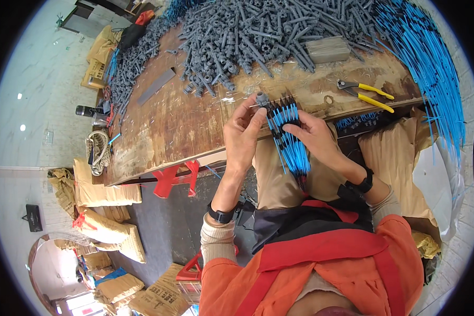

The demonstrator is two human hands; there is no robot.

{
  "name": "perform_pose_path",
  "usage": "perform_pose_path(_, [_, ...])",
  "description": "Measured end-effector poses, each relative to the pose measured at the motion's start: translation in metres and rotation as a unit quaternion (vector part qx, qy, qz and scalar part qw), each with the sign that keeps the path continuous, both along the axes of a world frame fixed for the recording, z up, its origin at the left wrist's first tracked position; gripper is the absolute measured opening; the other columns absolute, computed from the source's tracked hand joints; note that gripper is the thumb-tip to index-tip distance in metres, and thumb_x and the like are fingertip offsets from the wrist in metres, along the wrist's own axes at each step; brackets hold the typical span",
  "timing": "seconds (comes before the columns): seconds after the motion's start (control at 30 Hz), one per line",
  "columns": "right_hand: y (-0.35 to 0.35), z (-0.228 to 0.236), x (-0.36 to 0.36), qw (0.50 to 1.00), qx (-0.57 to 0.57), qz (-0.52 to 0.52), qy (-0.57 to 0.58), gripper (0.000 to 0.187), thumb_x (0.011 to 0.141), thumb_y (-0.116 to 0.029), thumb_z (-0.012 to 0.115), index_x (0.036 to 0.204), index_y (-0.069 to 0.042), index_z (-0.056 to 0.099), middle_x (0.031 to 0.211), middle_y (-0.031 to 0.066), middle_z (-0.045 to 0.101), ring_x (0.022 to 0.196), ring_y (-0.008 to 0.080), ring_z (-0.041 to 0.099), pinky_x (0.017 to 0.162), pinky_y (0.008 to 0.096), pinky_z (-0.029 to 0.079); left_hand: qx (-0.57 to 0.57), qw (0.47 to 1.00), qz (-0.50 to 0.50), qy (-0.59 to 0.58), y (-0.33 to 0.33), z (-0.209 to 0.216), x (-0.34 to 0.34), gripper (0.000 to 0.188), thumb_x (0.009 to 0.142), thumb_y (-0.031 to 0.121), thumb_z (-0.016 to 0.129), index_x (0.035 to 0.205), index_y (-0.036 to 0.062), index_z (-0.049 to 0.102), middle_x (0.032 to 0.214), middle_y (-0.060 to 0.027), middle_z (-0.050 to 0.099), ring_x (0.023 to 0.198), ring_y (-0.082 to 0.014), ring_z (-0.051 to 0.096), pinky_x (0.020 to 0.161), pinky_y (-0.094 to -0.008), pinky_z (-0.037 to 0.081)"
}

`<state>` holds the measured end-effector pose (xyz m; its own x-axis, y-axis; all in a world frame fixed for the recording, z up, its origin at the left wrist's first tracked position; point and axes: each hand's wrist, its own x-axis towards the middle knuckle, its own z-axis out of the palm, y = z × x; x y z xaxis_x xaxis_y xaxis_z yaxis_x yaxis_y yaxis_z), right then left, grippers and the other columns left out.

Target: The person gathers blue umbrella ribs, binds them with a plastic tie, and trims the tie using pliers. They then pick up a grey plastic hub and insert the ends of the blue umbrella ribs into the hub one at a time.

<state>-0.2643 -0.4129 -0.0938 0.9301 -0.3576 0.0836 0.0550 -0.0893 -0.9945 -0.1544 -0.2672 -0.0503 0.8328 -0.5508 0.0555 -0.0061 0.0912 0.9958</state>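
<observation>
Bundle of slim blue rods [295, 152], black at the ends, fans out by the near edge of the wooden counter [195, 121], your right hand's [317, 134] grip closed on it. Your left hand [240, 131] pinches a ribbed grey plastic plug [262, 98] just beside the rod tips. The step in hand looks like holding plug and rods close together; the next move calls for a light, steady pinch. Matte grey plugs [237, 37] heap on the scuffed, stained wood.
</observation>
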Motion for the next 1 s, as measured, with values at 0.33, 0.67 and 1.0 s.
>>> perform_pose_path(0.33, [-0.002, -0.004, 0.006, 1.000, -0.002, -0.009, -0.006, 0.027, 0.090, -0.023, 0.067, 0.107, -0.002, 0.066, 0.074, 0.0064, 0.064, 0.065, 0.0093, 0.053, 0.061, 0.0279, 0.045, 0.010, 1.000, -0.011, -0.010, -0.002, 0.001, 0.001, 0.045, 0.093, 0.011, 0.064, 0.133, -0.0037, 0.051, 0.106, -0.0068, 0.065, 0.094, -0.0096, 0.059, 0.083, -0.0236, 0.048])
perform_pose_path(0.67, [-0.018, 0.000, 0.022, 0.985, 0.084, 0.151, 0.006, 0.023, 0.097, -0.018, 0.057, 0.111, -0.001, 0.062, 0.094, -0.0010, 0.064, 0.084, 0.0042, 0.057, 0.075, 0.0227, 0.047, -0.059, 0.991, -0.083, 0.086, 0.007, 0.007, 0.019, 0.036, 0.096, 0.007, 0.056, 0.130, -0.0041, 0.051, 0.118, -0.0097, 0.063, 0.104, -0.0146, 0.061, 0.091, -0.0277, 0.049])
perform_pose_path(1.0, [-0.023, 0.003, 0.034, 0.975, 0.036, 0.217, 0.017, 0.023, 0.098, -0.018, 0.055, 0.113, 0.000, 0.060, 0.091, -0.0011, 0.065, 0.083, 0.0046, 0.059, 0.075, 0.0235, 0.049, -0.084, 0.978, -0.119, 0.151, 0.022, 0.001, 0.040, 0.035, 0.094, 0.009, 0.060, 0.128, 0.0006, 0.054, 0.103, -0.0042, 0.065, 0.079, -0.0030, 0.055, 0.064, -0.0151, 0.043])
